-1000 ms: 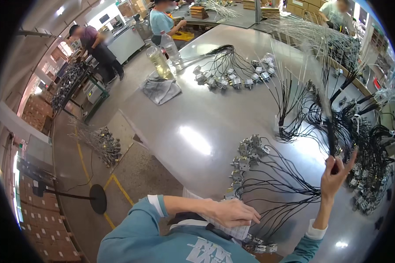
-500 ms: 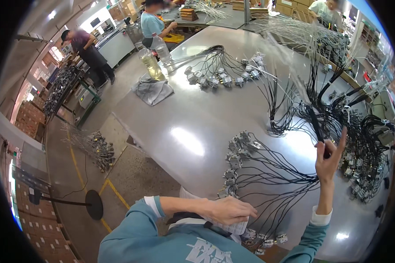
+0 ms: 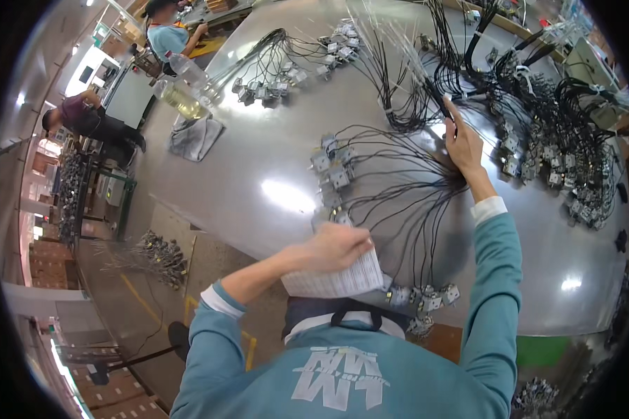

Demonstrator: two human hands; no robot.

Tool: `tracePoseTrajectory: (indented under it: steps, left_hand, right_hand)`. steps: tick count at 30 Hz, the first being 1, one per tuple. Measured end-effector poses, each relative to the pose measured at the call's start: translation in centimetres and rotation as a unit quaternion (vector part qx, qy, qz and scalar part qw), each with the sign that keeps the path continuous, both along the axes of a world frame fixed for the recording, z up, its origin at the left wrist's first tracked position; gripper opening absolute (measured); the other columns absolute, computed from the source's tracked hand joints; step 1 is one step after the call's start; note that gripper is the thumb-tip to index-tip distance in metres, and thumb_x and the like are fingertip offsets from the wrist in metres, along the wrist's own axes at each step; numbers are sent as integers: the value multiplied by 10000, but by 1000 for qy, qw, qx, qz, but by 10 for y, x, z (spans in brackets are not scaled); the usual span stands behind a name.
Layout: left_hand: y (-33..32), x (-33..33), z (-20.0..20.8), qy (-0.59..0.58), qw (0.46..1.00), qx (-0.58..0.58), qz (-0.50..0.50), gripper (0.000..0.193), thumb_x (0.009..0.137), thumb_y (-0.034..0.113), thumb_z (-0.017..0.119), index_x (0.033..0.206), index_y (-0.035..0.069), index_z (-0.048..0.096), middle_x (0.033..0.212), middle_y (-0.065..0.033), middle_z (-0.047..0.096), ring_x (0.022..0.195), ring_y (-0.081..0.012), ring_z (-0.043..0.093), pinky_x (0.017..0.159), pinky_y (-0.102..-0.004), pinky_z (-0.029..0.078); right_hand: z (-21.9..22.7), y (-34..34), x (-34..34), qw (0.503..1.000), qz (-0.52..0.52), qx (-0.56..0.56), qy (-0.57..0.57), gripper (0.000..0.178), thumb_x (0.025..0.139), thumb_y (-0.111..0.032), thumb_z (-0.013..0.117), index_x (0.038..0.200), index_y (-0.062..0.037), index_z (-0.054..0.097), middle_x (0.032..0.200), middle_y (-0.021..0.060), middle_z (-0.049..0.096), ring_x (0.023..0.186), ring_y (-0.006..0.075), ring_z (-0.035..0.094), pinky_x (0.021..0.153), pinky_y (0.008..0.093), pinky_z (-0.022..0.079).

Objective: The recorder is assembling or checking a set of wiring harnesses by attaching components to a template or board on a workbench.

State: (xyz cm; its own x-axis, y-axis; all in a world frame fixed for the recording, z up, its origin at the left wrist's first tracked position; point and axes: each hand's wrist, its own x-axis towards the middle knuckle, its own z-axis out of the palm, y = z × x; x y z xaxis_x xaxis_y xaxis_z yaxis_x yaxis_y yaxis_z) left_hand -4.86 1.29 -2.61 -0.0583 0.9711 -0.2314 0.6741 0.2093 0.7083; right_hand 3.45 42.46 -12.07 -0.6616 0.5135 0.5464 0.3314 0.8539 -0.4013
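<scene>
My left hand [image 3: 337, 246] is closed on a white sheet of paper [image 3: 339, 281] held close to my chest at the table's near edge. My right hand [image 3: 461, 143] reaches out over the grey table [image 3: 258, 146] and pinches a bundle of thin black wires [image 3: 426, 94]. Below that hand a fan of black wires with small grey connector blocks [image 3: 332, 167] spreads toward me, ending in more blocks [image 3: 426, 302] near the edge.
More wire harnesses [image 3: 279, 66] lie at the far left, and a dense heap [image 3: 559, 133] at the right. Two plastic bottles [image 3: 182, 87] and a grey cloth [image 3: 194, 136] sit at the table's left. Two people [image 3: 94, 122] stand beyond, with a wire pile [image 3: 154, 255] on the floor.
The view has tilted forward over the table. My right hand has stayed on the wire bundle, and my left hand has kept the paper near my chest.
</scene>
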Motion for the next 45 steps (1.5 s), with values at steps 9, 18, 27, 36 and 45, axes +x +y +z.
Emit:
tracePoseTrajectory:
  steps: [9,18,27,36,45]
  left_hand:
    - [-26,-99,-62,-73,983,74,153,286,1126,282,655,1070,12,732,901,-23,712,798,-104,610,720,-319,527]
    - [-27,-104,-17,-153,968,60,188,298,1146,296,620,1016,39,693,865,-13,672,829,-57,590,728,-278,504]
    - [-39,-4,49,-278,957,81,22,391,1177,361,544,1107,1,681,1395,-193,749,1336,-273,678,1109,-420,523]
    - [-38,84,-17,-10,981,145,-127,406,1039,64,625,1440,5,646,1628,-107,594,1567,-320,485,1290,-559,356]
    - [-49,103,-35,160,948,261,-86,234,940,92,744,1141,4,661,1587,-136,627,1458,-269,612,1214,-579,448]
  right_hand:
    - [-3,-13,-6,999,-45,-1,21,646,1112,-347,612,1698,-446,360,812,190,731,713,425,717,601,533,509]
    - [61,-65,84,995,90,34,-19,948,998,-201,728,1773,-197,182,1589,200,592,1351,462,634,1180,531,466]
    - [85,-263,257,924,236,-288,-81,919,790,-21,889,1610,-92,480,1441,149,681,1392,376,611,1196,520,457]
    - [43,-342,257,983,170,-69,-29,538,748,-105,925,1238,-191,718,1283,96,690,1214,368,650,997,516,536]
    - [89,-323,269,970,173,-168,25,526,799,73,839,1271,-117,707,1287,134,753,1063,351,744,864,429,610]
